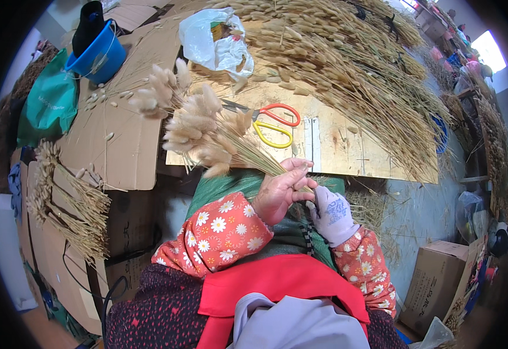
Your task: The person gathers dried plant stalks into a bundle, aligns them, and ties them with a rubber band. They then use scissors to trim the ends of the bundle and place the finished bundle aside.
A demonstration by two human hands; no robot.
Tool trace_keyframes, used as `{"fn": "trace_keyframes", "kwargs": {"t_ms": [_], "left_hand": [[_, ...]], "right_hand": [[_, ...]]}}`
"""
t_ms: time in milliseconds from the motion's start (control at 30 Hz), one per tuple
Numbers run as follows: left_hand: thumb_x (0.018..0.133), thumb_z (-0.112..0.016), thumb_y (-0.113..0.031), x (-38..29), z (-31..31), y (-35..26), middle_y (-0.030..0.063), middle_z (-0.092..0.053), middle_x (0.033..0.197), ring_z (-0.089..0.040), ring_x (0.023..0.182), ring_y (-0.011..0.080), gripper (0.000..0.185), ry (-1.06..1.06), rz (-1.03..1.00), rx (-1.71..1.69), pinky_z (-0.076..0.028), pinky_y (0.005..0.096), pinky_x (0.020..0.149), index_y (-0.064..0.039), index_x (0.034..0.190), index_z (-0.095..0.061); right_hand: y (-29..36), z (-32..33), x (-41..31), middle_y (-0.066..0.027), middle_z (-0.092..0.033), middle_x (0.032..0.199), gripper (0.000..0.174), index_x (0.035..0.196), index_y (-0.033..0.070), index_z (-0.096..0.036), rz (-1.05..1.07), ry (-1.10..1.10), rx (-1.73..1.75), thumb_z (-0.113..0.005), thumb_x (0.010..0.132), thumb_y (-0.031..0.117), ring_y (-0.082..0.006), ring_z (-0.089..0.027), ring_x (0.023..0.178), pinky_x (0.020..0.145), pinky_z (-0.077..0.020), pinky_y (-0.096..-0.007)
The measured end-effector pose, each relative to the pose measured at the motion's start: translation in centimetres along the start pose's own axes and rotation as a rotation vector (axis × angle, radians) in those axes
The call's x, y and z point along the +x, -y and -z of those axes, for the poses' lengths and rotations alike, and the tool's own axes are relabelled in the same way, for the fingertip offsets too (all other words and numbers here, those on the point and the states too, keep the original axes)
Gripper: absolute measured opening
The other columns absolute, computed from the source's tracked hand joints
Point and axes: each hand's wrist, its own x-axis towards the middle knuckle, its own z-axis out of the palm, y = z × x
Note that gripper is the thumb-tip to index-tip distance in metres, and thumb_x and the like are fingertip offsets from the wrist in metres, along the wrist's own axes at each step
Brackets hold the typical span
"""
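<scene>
A bunch of dried bunny-tail grass [199, 126] slants across my lap, its fluffy pale heads pointing up and left over the board edge. Around its thin stems my bare left hand [280, 192] is closed. My right hand [330, 213], in a pale glove with printed marks, grips at the stem ends just below the left one. Scissors [275, 124] with one red and one yellow handle loop lie on the wooden board [337, 144] beyond the stems. Their blades are partly covered by the grass heads.
Long dried grass stalks [345, 83] cover the board's far right. A white plastic bag [201, 37] stands at its back. On cardboard [127, 144] to the left sits a blue bucket [101, 56]; a tied grass bundle [72, 200] lies nearer. A cardboard box [433, 279] is at right.
</scene>
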Motion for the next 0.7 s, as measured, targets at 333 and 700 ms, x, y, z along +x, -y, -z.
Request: {"fn": "trace_keyframes", "kwargs": {"t_ms": [333,700], "left_hand": [[0.090,-0.066,-0.032,0.9,-0.3,0.3,0.0107,-0.064,0.107,-0.064,0.093,0.0188,0.061,0.229,0.065,0.146,-0.049,0.0226,0.063,-0.003,0.138,-0.042],[0.104,-0.043,-0.038,1.3,-0.1,0.9,-0.0022,-0.035,0.055,-0.057,0.063,0.0176,0.042,-0.067,-0.089,0.135,-0.049,0.0272,0.044,0.001,0.106,-0.058]], "right_hand": [[-1.5,1.7,-1.2,-0.0191,-0.065,0.088,0.028,0.113,0.007,-0.054,-0.024,0.016,0.421,-0.063,0.087,0.016,-0.0416,-0.063,0.080,0.068,-0.0507,-0.0482],[-4.6,4.9,1.2,-0.0143,-0.066,0.099,0.038,0.119,0.009,-0.054,0.062,-0.078,0.581,-0.067,0.088,0.025,-0.0350,-0.064,0.087,0.073,-0.0524,-0.0427]]}}
